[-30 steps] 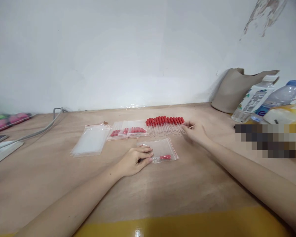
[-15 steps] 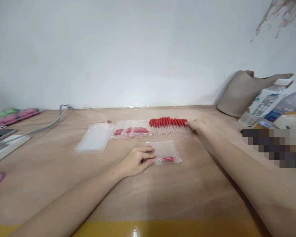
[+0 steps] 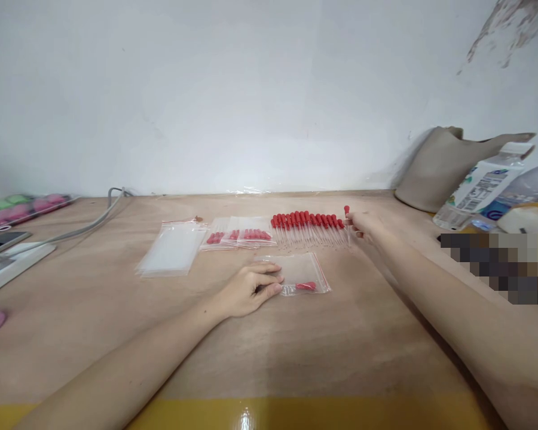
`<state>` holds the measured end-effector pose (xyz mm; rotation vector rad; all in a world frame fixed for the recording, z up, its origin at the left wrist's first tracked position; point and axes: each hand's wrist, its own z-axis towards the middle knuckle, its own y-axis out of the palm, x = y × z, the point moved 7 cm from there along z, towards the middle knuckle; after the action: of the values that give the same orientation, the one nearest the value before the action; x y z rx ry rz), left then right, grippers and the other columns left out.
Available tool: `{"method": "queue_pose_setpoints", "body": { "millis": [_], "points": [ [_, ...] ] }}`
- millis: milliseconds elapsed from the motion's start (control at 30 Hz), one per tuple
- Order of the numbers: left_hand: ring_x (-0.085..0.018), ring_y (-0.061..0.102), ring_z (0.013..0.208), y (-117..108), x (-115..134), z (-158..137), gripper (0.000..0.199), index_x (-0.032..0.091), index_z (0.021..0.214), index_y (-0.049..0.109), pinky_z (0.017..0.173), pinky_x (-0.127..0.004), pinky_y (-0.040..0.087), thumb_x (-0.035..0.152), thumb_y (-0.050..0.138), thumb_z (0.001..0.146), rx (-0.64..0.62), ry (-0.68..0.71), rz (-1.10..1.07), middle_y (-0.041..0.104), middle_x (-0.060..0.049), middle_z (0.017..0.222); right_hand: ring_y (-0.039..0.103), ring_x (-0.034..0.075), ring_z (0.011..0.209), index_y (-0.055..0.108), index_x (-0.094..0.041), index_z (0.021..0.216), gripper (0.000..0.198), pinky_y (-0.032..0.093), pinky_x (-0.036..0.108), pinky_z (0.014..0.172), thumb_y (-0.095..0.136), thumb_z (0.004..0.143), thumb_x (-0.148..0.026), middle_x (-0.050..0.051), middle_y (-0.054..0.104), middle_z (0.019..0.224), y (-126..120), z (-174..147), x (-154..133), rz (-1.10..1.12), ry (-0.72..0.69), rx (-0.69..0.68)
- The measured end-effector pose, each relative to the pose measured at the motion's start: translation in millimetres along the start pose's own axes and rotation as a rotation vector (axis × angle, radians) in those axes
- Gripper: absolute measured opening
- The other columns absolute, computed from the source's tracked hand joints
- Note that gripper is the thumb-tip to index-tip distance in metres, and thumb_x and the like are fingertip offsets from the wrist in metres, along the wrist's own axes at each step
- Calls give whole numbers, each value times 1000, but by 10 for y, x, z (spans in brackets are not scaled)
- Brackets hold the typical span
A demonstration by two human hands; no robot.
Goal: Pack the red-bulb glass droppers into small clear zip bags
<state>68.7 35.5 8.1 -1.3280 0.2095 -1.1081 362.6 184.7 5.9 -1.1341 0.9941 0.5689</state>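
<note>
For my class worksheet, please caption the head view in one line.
Left hand on a clear bag, right hand holding a red-topped tube beside a row of similar tubes.

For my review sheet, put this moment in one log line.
left hand: resting on bag; right hand: holding dropper upright; nearby: dropper row

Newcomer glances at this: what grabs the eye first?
The row of red-topped droppers, just beyond the clear bag in the middle. At the row's right end, the right hand holds a single dropper roughly upright. Nearer, the left hand rests at the bag's left side.
</note>
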Motion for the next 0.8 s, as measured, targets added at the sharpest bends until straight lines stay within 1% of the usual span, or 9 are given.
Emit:
{"method": "queue_pose_setpoints", "body": {
  "millis": [67,100,200,267,333,433,567,700,800],
  "points": [
    [-20,50,117,2,-13,3,30,21,113,62,99,-37,40,32,47,90,-12,1,-5,55,-8,125,38,6,39,54,-13,86,12,31,20,37,50,78,-21,3,56,59,-39,-121,6,89,51,17],
    [-20,50,117,3,-19,5,30,21,113,62,99,-38,40,33,48,89,-15,2,-6,55,-8,125,38,5,39,51,-13,93,17,32,19,37,49,78,-19,2,55,61,-54,-211,2,132,58,27],
    [-22,50,117,7,-31,13,33,21,116,60,99,-39,40,34,53,86,-17,7,0,53,-8,127,45,7,42,37,-17,114,44,38,19,39,55,74,-19,-3,53,62,-66,-574,-1,348,38,46],
    [-22,50,117,7,-24,18,35,20,118,58,100,-40,40,33,53,86,-13,15,14,53,-8,127,49,9,44,33,-18,118,55,43,21,42,60,70,-19,-6,51,60,-32,-828,-1,483,8,4],
    [-22,50,117,3,-7,23,36,20,119,56,100,-40,40,34,53,86,-5,26,27,54,-8,126,52,10,47,34,-19,117,56,46,21,45,61,68,-22,-7,49,58,-27,-1030,1,555,-34,-5],
    [-22,50,116,-4,15,24,37,20,120,55,99,-41,41,34,53,86,2,42,35,55,-8,125,56,10,51,38,-21,111,51,50,23,50,63,67,-26,-8,51,60,-27,-1186,11,633,-72,-14],
    [-22,51,115,-8,18,25,39,19,122,53,99,-41,41,34,53,86,9,48,41,56,-8,123,59,12,53,38,-24,103,44,53,28,57,63,67,-28,-8,55,61,50,-1241,38,712,-23,-58],
    [-22,52,114,-17,30,31,40,20,124,50,97,-41,42,34,52,87,23,55,49,56,-8,123,64,14,62,40,-23,95,32,54,33,67,61,71,-28,-3,60,69,227,-1323,56,715,59,-217],
    [-22,51,115,-15,30,32,42,19,125,49,98,-41,42,34,53,86,14,34,59,55,-9,125,64,13,68,48,-20,88,24,52,32,72,62,71,-30,1,64,77,309,-1376,60,568,29,-389]
  ]
}}
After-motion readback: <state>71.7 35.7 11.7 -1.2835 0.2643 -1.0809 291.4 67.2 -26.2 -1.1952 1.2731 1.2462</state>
